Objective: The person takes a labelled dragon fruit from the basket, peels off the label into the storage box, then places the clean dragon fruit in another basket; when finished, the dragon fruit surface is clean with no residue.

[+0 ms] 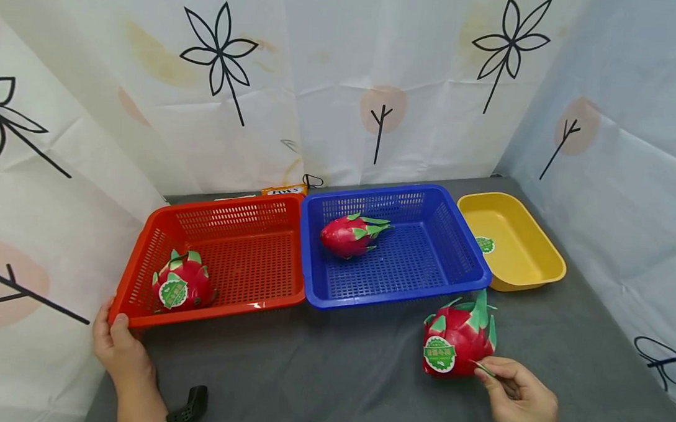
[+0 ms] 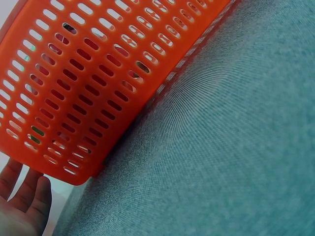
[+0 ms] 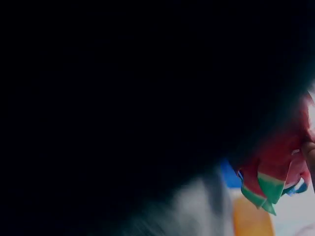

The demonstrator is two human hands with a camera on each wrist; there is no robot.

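Note:
At the front left corner of the red basket [image 1: 243, 198], my left hand [image 1: 122, 349] holds the rim, thumb toward the front. In the left wrist view, the fingers [image 2: 30, 191] reach the slotted basket wall [image 2: 83, 73]. A dragon fruit [image 1: 181, 280] with a green sticker lies in this basket. My right hand [image 1: 518, 394] pinches a green-tipped scale on another stickered dragon fruit [image 1: 467, 340], in front of the blue basket; whether it touches the table I cannot tell. The right wrist view is mostly dark, with part of this dragon fruit [image 3: 273, 172] at its right.
The blue basket [image 1: 391, 300] stands beside the red one and holds a third dragon fruit [image 1: 345, 237]. A yellow tray [image 1: 529, 255] with a green sticker [image 1: 485, 245] inside is at the right. An orange packet [image 1: 283, 190] lies behind the red basket. Printed curtains surround the grey table [image 1: 287, 383].

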